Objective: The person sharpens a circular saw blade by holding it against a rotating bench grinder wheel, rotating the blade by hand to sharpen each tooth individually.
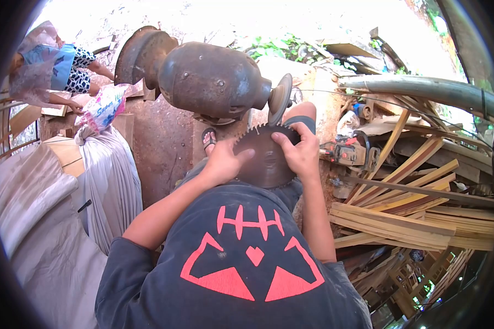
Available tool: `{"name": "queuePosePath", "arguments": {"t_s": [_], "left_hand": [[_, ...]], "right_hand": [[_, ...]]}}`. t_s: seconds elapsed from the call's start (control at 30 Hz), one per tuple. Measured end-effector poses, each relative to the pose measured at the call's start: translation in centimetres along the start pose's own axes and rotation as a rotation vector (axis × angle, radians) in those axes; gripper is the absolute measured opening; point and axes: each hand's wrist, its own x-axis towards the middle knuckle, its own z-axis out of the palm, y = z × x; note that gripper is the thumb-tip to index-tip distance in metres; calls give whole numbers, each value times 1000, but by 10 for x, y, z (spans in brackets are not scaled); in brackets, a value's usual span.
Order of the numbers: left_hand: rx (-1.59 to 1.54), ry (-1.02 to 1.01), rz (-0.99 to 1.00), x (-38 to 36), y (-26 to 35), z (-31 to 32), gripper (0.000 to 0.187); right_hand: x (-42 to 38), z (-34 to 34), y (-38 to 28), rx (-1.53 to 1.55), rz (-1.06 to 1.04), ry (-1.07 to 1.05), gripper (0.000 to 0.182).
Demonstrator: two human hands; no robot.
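A round, dark toothed saw blade (264,159) lies between my two hands in front of my shirt. My left hand (226,163) grips its left edge, thumb on the face. At the upper right edge my right hand (302,148) pinches the blade, thumb on the face and fingers partly hidden behind. Just beyond the blade's teeth stands a thin grinding disc (280,100), mounted on the shaft of a rusty motor (211,79). The disc's lower edge is close to the teeth; whether they touch I cannot tell.
Another person (55,63) bends at the upper left beside a printed plastic bag (107,107). Grey cloth (112,170) drapes the left side. To the right are a red-and-grey power tool (348,151), stacked wooden strips (389,225) and a thick pipe (417,85).
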Motion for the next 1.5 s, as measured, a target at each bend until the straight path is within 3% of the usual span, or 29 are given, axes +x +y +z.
{"name": "queuePosePath", "arguments": {"t_s": [0.3, 0.4, 0.57, 0.7, 0.97, 1.2, 1.3, 1.5], "left_hand": [[-140, -141, 21, 9, -34, 6, 35], [-243, -163, 21, 8, -38, 12, 33], [-443, -192, -12, 9, -39, 12, 31], [-379, -288, -23, 14, -49, 8, 35], [-580, -320, -47, 9, -46, 8, 36], [-414, -249, -85, 6, -24, 2, 32], [-295, -180, -85, 8, -21, 3, 32], [-206, -100, -40, 12, -19, 6, 35]], "right_hand": [[-6, -9, -14, -109, -108, -7, 43], [-14, -19, -29, -190, -51, -99, 39], [-29, -13, -32, -308, -218, -11, 38], [-40, -15, -33, -310, -270, 42, 35], [-44, -25, -41, -211, 67, 59, 39], [-23, -12, -15, -56, 87, 34, 46], [-15, -2, 1, -25, 4, 101, 36], [-5, -1, 2, 6, 30, 84, 35]]}}
